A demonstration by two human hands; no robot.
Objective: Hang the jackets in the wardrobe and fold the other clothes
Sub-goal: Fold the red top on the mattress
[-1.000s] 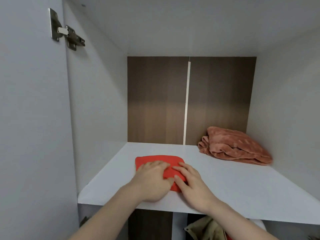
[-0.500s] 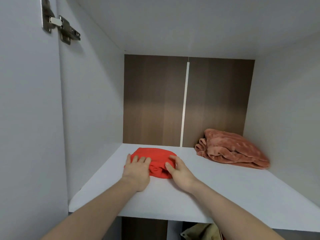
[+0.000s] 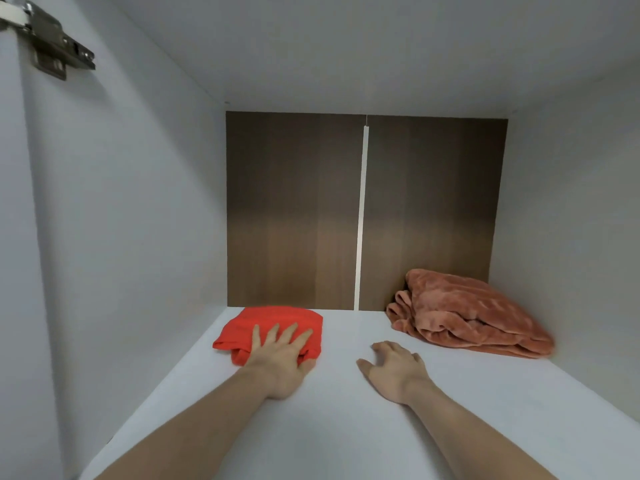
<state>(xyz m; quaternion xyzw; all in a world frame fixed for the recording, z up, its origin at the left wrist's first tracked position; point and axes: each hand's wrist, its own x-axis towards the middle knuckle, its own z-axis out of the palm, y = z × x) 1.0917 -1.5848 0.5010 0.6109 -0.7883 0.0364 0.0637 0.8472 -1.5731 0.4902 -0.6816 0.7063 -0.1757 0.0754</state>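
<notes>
We are pushing the red cloth [image 3: 268, 325] toward the shelf's [image 3: 346, 427] back left corner. Our left hand [image 3: 280, 355] is pressing flat on it, fingers spread. Our right hand [image 3: 394, 368] is resting loose on the shelf, holding nothing. We should be pushing slowly, keeping the folds neat.

Your two forearms are bare to the frame's edge, no sleeves showing; your left hand [image 3: 282, 355] and right hand [image 3: 394, 370] wear nothing.
</notes>
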